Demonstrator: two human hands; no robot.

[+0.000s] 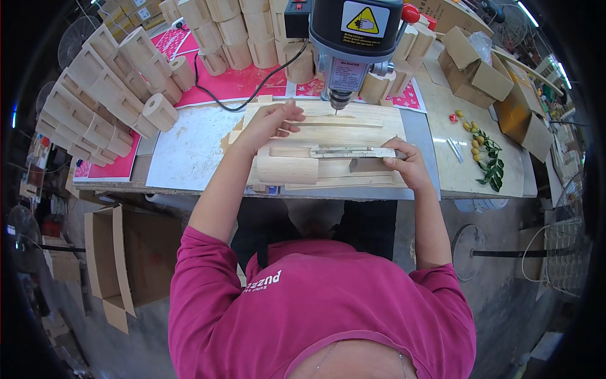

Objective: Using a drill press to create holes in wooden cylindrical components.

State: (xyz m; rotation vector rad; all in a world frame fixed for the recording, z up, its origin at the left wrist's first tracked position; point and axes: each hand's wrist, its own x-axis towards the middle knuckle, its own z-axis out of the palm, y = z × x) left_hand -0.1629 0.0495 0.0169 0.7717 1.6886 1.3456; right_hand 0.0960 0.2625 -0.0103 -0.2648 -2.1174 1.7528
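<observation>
Beneath the fingers of the left hand (273, 126) and right hand (409, 165) spreads a workbench (457, 180). Beyond the left fingers, and out to their left, stand stacks of slotted wooden cylinders (95, 104). Ahead of both hands' fingers, between them from side to side, hangs a bench drill press (353, 47), its bit pointing down. Below and left of the left fingers is an open cardboard box (148, 259). Under the fingers lies a pale wooden board (372, 134). Just nearer the wearer than the left fingers, which are slightly apart and curved, lies 1 slotted wood piece (287, 170); whether those fingers touch the board I cannot tell. The right thumb and fingers are clamped on the right end of a metal caliper (344, 152), which reaches left to the wood piece. Well right of the right fingers lie small yellow fruits (475, 144) beside green leaves (493, 170).
</observation>
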